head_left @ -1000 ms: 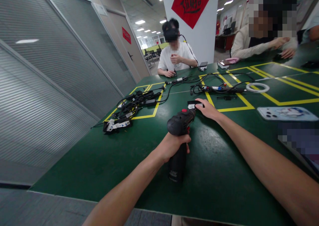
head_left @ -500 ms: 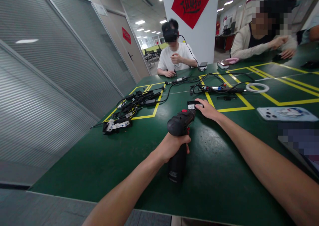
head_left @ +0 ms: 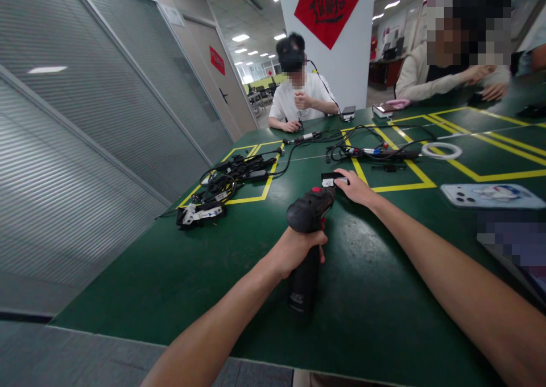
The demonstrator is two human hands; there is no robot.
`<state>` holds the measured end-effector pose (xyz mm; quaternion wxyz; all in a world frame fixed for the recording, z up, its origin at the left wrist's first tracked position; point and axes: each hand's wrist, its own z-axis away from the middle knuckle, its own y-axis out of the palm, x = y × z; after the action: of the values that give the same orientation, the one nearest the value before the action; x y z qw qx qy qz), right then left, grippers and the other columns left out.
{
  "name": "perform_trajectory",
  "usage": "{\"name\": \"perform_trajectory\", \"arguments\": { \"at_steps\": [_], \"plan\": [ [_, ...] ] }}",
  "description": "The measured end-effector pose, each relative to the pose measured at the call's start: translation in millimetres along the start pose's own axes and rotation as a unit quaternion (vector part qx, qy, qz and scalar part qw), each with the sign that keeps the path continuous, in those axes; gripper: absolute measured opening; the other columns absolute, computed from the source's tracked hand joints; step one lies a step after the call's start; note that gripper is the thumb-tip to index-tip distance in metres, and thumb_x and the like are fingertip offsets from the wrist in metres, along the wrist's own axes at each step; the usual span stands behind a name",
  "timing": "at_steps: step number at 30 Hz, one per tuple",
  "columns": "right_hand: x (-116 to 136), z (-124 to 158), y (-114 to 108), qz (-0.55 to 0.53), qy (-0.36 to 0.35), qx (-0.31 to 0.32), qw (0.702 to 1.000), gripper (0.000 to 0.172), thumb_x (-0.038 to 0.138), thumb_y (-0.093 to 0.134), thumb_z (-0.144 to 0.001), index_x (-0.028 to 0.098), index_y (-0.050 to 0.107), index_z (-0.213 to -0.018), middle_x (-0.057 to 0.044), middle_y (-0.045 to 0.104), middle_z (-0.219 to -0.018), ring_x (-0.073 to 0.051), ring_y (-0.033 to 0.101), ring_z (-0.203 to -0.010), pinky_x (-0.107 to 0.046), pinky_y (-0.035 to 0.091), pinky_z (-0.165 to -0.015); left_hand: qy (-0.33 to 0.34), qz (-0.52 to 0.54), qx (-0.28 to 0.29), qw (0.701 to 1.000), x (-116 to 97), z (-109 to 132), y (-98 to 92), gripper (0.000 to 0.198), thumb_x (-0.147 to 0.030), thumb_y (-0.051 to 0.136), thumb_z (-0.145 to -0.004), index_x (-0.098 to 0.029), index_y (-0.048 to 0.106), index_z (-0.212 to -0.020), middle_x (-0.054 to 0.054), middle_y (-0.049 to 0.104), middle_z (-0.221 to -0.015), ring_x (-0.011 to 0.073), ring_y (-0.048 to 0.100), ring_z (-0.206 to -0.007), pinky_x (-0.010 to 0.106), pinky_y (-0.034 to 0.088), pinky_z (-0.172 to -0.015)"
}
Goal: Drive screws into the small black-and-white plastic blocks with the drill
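My left hand (head_left: 300, 250) is wrapped round the grip of a black cordless drill (head_left: 306, 211), whose battery base points toward me. The drill's front end points away, to the right, at a small black block with a white face (head_left: 328, 180). My right hand (head_left: 353, 186) grips that block by its right side, with the fingertips over its edge. The drill's tip sits close to the block; whether they touch I cannot tell. Both rest over the green table (head_left: 239, 273).
Tangled black cables (head_left: 239, 173) lie at the left by a black-and-white part (head_left: 199, 214). Beyond my right hand are a cabled tool (head_left: 379, 152) and a white ring (head_left: 441, 151). A phone (head_left: 490, 196) lies at the right. Two people (head_left: 305, 94) sit across the table.
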<state>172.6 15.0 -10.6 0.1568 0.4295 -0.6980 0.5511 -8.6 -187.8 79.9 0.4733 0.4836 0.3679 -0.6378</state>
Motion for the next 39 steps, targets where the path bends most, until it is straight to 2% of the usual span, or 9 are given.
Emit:
{"name": "perform_trajectory", "arguments": {
  "at_steps": [39],
  "plan": [
    [-1.4, -0.1, -0.5, -0.003, 0.003, 0.008, 1.000, 0.044, 0.041, 0.047, -0.087, 0.026, 0.050, -0.128, -0.008, 0.051, -0.107, -0.022, 0.055, -0.099, -0.036, 0.039, -0.095, 0.001, 0.008, -0.003, 1.000, -0.3, 0.1, 0.7, 0.016, -0.016, 0.056, -0.067, -0.015, 0.050, -0.082, -0.002, 0.052, -0.068, 0.0095, 0.055, -0.046, 0.022, 0.042, -0.047]
  ]
}}
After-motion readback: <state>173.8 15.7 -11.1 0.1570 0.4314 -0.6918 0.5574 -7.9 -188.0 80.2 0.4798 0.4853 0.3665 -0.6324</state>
